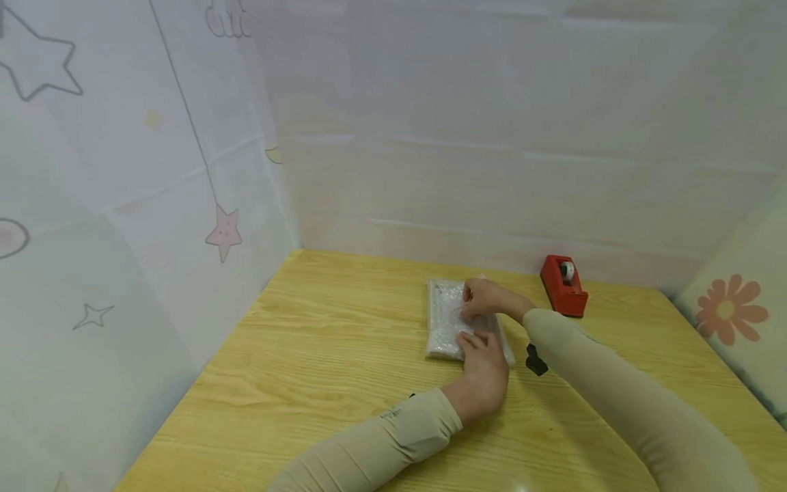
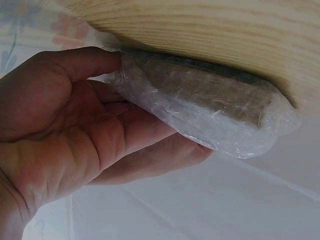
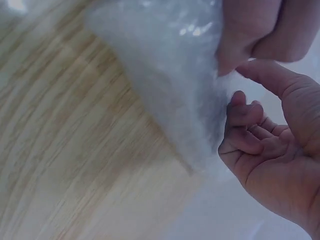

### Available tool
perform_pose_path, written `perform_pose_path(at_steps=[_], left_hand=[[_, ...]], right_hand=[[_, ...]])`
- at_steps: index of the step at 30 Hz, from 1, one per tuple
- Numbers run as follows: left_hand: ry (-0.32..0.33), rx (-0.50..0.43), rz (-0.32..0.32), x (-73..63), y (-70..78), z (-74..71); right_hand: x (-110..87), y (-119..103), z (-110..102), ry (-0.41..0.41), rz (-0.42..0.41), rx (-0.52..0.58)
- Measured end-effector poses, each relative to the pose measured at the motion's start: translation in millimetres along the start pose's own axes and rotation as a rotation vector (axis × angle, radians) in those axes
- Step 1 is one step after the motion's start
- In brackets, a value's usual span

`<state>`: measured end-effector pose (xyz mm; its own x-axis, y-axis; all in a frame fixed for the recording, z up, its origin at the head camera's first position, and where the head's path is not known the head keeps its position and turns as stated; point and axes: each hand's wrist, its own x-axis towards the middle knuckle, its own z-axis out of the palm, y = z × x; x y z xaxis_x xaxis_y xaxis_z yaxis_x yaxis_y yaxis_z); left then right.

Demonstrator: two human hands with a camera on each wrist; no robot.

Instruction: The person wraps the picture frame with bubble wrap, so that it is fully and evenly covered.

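Observation:
A flat package (image 1: 444, 321) in clear bubble wrap lies on the wooden table, with a brown edge showing through the wrap (image 2: 200, 95) in the left wrist view. My left hand (image 1: 484, 365) holds its near right part: the thumb (image 2: 97, 62) is against the near side and the fingers lie over the top. My right hand (image 1: 488, 298) reaches over the package from the right, fingers curled, thumb stretched toward the left fingertips. In the right wrist view its fingertips (image 3: 240, 114) are right at the wrap; I cannot tell whether they pinch it.
A red tape dispenser (image 1: 562, 287) with a roll in it stands beyond the right forearm, near the back edge. A small black device (image 1: 536, 360) shows beside the right wrist. Patterned cloth walls (image 1: 430, 198) border the table at the back and sides.

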<state>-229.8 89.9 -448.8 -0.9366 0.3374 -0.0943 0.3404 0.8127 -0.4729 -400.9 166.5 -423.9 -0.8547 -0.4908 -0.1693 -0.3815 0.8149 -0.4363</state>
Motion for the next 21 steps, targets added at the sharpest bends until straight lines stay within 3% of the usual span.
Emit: perform_pose_path(at_steps=[4,13,17,21], left_hand=[[-0.021,-0.007,0.008,3.0,-0.1,0.2],[0.004,-0.044,0.048,12.9,-8.8,5.7],[0.027,-0.100,0.087,18.8,-30.6,13.1],[0.081,-0.199,0.169,19.7,-58.4,27.4]], right_hand=[[-3.7,6.1,-1.5,0.006,0.005,0.012],[-3.9,18.6,-3.8,-0.058,0.003,0.168],[-2.6,19.6,-0.1,0.011,-0.122,0.165],[-11.5,20.9,1.3,0.099,-0.214,0.304]])
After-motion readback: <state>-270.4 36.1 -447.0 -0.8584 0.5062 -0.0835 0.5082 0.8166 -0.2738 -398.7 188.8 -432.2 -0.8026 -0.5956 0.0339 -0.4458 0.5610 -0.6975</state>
